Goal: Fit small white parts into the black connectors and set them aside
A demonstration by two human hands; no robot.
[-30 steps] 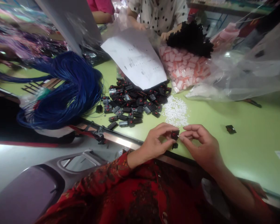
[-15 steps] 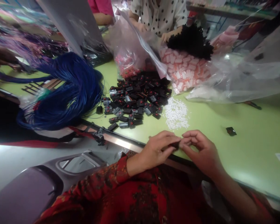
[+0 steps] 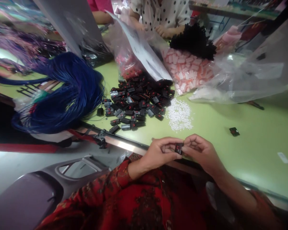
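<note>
Between thumb and fingers, my left hand (image 3: 162,152) pinches a small black connector (image 3: 179,148) with a red mark facing up. My right hand (image 3: 200,151) meets it from the right; its fingertips are closed at the connector's right edge, and anything tiny between them is too small to make out. Beyond my hands lies a scatter of small white pieces (image 3: 180,114). Left of that is a heap of black connectors (image 3: 136,103) with red marks. One more black connector (image 3: 234,131) lies alone on the green table (image 3: 213,123) to the right.
A bundle of blue wires (image 3: 69,92) covers the left side. Behind the heap stand a bag of red pieces (image 3: 129,65) with a paper sheet (image 3: 146,56) and a bag of pink-white pieces (image 3: 184,68). Opposite, a person in a dotted shirt (image 3: 162,14) works. A chair (image 3: 28,198) is lower left.
The connector in my left hand has turned so its red-marked face shows. The paper sheet leans further left and shows more of its face. The view has shifted slightly.
</note>
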